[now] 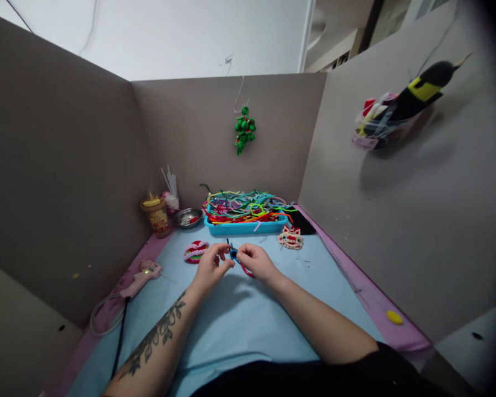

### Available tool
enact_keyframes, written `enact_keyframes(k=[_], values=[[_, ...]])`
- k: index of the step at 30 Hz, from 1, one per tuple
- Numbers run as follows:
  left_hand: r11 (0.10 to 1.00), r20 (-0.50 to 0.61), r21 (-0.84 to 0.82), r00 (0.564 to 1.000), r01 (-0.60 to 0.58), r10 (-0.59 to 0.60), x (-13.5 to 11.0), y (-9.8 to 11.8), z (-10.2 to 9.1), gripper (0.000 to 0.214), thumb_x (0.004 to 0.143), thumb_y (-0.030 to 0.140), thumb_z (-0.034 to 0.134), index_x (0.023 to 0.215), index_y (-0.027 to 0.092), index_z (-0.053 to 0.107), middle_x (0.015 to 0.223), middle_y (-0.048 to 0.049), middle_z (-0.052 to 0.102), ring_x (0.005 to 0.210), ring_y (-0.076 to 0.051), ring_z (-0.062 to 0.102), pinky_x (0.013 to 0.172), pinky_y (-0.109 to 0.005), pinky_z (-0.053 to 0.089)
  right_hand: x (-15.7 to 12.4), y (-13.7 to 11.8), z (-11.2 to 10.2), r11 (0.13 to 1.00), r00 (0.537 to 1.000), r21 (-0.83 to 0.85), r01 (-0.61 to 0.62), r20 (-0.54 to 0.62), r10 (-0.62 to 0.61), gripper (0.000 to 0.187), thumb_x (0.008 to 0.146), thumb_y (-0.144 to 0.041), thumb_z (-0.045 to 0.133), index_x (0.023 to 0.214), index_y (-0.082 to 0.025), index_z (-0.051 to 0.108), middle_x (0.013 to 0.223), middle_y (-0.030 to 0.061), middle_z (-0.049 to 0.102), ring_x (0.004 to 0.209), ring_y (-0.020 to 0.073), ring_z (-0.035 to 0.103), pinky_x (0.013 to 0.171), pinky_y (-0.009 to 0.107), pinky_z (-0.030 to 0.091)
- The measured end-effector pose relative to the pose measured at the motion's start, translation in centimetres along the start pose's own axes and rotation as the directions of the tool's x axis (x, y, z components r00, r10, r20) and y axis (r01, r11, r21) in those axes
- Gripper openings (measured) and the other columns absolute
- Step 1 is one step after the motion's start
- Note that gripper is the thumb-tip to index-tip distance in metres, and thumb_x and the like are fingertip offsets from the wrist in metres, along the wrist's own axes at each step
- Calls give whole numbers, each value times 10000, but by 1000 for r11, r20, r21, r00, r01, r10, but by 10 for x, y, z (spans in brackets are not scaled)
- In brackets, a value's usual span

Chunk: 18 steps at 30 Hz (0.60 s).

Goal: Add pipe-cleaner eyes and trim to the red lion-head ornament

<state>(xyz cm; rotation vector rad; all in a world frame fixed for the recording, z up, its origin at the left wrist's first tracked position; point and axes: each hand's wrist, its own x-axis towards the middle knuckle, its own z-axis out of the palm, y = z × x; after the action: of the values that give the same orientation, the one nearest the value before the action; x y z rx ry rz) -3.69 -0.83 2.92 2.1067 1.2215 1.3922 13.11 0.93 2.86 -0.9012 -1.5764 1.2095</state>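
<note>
Above the middle of the blue-covered table, my right hand (259, 264) pinches a small blue pipe cleaner coil (233, 253) with a dark middle. A red pipe cleaner (247, 271) loops below those fingers. My left hand (209, 267) is at the coil's left side, thumb and fingers apart, fingertips close to a dark stem end; whether they touch it is hard to see. Left of that hand lies a pink, red and green pipe cleaner piece (195, 251). A cream and red pipe cleaner piece (290, 237) lies beyond my right hand.
A blue tray (248, 227) heaped with pipe cleaners stands at the back, beside a metal bowl (188, 217) and a lidded cup (157, 217). A pink glue gun (143, 280) with its cord lies left. Grey panels enclose the table; a pouch of tools (380, 121) hangs right.
</note>
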Motion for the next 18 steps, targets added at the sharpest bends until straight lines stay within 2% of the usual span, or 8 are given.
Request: enact_keyframes(k=[2,4,8,13,18], values=[[986,52,-94,990,135,-131,3,0,0,243,813,350,550,922,145,624,828,-58,644,698,-137,563,561,-227,437,1,-2,-6,988,995,-119,97,8,-96,164,735,-313,555,651,-176,526,590,-30,495,557,100,433,547,222,346],[963,111,-147,971,228,-213,5,1,-2,257,816,372,530,799,134,627,731,-38,634,671,-134,555,569,-226,432,1,-4,-10,955,983,-237,181,44,-175,133,755,-270,531,665,-174,544,645,-13,520,614,114,465,589,229,361],[946,177,-144,948,291,-265,6,3,-4,266,767,379,574,679,130,606,602,4,570,571,-108,490,525,-213,371,1,-4,-13,900,962,-342,271,115,-246,123,774,-226,511,675,-174,562,689,-1,535,663,126,489,627,239,366],[947,177,-130,946,295,-271,6,5,-3,250,751,343,571,615,133,583,569,17,527,555,-99,459,523,-210,346,4,2,-9,951,986,-260,169,55,-160,120,754,-262,548,682,-169,568,670,-5,549,651,125,494,632,244,383],[934,80,-167,949,315,-305,6,6,-1,234,745,348,568,647,136,584,568,14,529,552,-103,457,520,-214,358,5,6,-5,1000,1000,2,22,-11,-22,220,737,-382,586,703,-169,545,568,-43,478,522,86,413,513,212,340]])
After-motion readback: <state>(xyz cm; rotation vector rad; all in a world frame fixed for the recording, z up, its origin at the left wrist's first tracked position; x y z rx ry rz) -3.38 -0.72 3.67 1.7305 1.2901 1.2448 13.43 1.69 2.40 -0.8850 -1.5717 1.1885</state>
